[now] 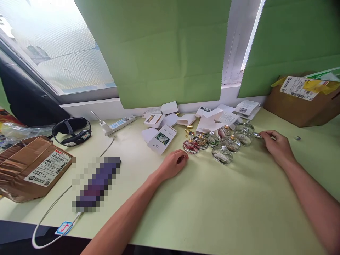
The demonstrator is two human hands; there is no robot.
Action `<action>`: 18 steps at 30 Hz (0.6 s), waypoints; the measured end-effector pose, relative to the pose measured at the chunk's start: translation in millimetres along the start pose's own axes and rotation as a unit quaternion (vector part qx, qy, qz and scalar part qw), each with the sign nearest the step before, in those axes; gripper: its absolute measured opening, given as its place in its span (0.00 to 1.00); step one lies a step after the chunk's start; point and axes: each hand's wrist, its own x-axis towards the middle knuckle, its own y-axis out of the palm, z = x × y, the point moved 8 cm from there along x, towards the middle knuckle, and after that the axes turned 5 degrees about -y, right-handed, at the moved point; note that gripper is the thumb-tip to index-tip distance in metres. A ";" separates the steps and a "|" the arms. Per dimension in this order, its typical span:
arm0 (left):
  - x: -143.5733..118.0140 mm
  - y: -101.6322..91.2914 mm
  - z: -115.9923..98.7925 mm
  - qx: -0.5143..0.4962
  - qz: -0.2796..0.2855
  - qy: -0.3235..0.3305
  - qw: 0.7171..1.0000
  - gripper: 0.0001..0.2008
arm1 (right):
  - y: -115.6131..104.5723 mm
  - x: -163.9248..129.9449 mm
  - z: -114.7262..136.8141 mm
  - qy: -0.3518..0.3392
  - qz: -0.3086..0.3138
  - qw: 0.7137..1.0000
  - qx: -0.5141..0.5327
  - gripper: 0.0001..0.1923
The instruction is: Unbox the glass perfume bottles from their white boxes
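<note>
Several small round glass bottles (222,154) with gold caps lie in a cluster on the pale green table (202,209). My left hand (174,163) rests on the table with fingers curled, its fingertips just left of a red-filled bottle (191,146). My right hand (276,145) is at the right end of the cluster, its fingertips pinched on a small silver cap (256,135) beside a clear bottle (244,125). Loose gold caps (188,130) lie behind the bottles.
Small white cartons and leaflets (162,139) are scattered behind the bottles. A power strip (119,124) and a black headband (71,131) lie at left, with a brown parcel (32,170), a pixelated phone (97,184) on a white cable. A cardboard box (302,99) stands at right.
</note>
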 end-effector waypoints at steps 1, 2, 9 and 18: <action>-0.2 -0.3 -0.8 0.000 0.000 0.000 1.000 0.10 | -1.1 -0.8 1.0 0.000 -0.004 1.000 0.004 0.13; -0.5 -0.4 -1.7 -0.001 0.002 0.001 1.000 0.10 | -2.3 -1.7 2.0 0.000 -0.008 1.000 0.009 0.11; -0.9 -5.3 -2.1 -0.013 -0.020 -0.014 1.000 0.09 | -8.6 -3.1 2.6 -0.009 -0.048 0.997 0.053 0.11; -1.4 -28.4 5.1 -0.036 -0.129 -0.055 0.989 0.10 | -36.4 4.8 12.3 -0.082 -0.171 0.975 0.112 0.12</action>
